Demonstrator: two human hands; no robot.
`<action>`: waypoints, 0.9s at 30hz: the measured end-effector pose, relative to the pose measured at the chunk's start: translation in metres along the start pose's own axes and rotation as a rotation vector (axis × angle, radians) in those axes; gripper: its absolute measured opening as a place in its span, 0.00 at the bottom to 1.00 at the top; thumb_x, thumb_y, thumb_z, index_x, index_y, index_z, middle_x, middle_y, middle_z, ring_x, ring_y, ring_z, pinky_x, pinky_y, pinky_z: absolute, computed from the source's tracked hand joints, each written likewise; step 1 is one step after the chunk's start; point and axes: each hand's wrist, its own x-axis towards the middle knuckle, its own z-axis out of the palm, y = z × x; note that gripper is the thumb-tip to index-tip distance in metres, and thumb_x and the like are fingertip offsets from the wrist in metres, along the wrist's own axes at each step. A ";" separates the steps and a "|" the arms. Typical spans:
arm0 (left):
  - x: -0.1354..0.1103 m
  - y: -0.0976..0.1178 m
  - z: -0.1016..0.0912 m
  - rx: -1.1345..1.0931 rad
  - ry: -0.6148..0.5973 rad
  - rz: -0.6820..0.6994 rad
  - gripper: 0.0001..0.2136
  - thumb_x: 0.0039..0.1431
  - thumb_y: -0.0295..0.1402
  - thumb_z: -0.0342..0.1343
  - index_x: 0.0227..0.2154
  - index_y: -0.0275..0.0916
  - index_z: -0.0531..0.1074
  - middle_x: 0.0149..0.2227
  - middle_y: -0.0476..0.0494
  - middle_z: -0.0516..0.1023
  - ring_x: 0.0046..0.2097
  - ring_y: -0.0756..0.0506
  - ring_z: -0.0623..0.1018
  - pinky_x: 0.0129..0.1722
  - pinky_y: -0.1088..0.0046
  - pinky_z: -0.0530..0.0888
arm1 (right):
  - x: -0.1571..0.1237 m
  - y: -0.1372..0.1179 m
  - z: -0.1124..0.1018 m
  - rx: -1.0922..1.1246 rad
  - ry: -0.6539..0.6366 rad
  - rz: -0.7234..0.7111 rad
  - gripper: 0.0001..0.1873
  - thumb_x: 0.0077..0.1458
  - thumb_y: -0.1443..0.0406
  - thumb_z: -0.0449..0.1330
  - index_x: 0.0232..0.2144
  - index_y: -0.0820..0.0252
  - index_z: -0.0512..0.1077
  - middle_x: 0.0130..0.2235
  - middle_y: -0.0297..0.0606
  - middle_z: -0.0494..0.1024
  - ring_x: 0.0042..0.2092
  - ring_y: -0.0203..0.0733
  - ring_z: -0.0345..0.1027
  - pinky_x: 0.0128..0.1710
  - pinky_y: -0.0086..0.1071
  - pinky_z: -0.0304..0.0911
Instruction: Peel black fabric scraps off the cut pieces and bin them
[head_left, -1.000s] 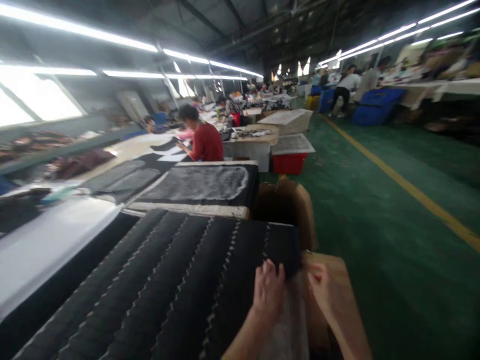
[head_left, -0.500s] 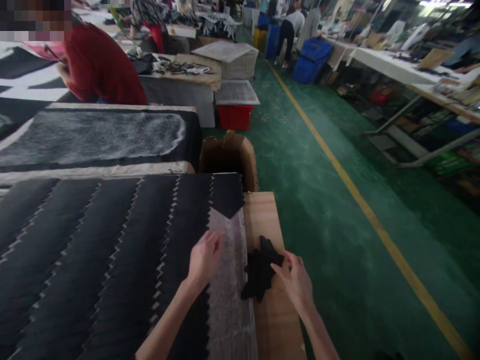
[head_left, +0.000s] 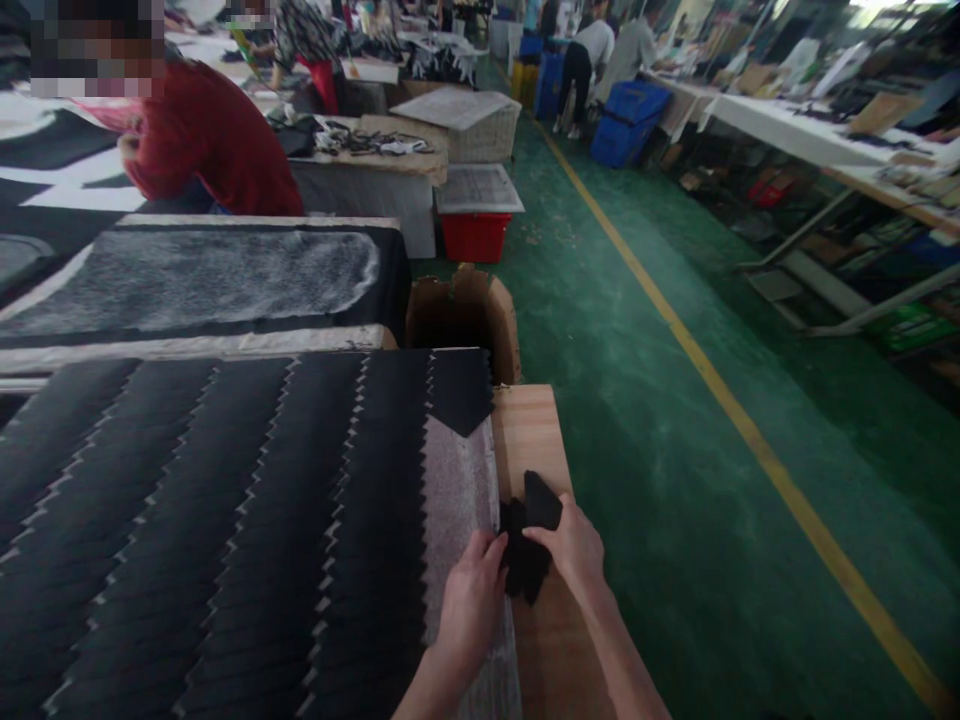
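My right hand pinches a small black fabric piece between thumb and fingers, lifting its pointed end above a loose pile of black fabric pieces. The pile lies on a pale wooden board. At the pile's left edge my left hand is closed, its fingertips pinching the edge of a black piece; the exact grip is partly hidden. Beside it runs a bare greyish strip of the table. One black pointed piece lies at the strip's far end, next to several columns of overlapping black zigzag-edged pieces.
An open cardboard box stands past the table's far end. A table with dark, white-marked fabric lies beyond, where a person in red leans. Green floor with a yellow line runs along the right.
My left hand has moved right and nearer, from above the greyish strip to the pile's left edge. My right hand has shifted slightly left, raising a piece's edge. The view has turned slightly.
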 end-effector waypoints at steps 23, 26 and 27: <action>0.001 -0.008 0.004 -0.261 0.174 -0.041 0.14 0.53 0.24 0.55 0.43 0.41 0.69 0.36 0.49 0.74 0.31 0.49 0.75 0.35 0.71 0.73 | -0.026 0.035 0.024 0.829 0.046 -0.016 0.27 0.40 0.57 0.67 0.44 0.62 0.72 0.40 0.40 0.81 0.44 0.50 0.75 0.44 0.37 0.69; 0.006 -0.016 0.001 -0.481 0.153 -0.078 0.13 0.54 0.28 0.57 0.43 0.39 0.69 0.36 0.49 0.76 0.31 0.50 0.75 0.34 0.72 0.73 | -0.034 0.042 0.016 0.914 0.063 0.030 0.27 0.43 0.55 0.66 0.44 0.62 0.71 0.40 0.40 0.81 0.42 0.49 0.75 0.42 0.36 0.70; 0.008 -0.018 -0.001 -0.558 0.148 -0.089 0.13 0.54 0.30 0.57 0.43 0.38 0.69 0.35 0.48 0.76 0.30 0.50 0.75 0.32 0.73 0.73 | -0.035 0.045 0.011 0.930 0.079 0.049 0.27 0.44 0.54 0.67 0.43 0.62 0.71 0.39 0.40 0.81 0.41 0.49 0.76 0.42 0.36 0.70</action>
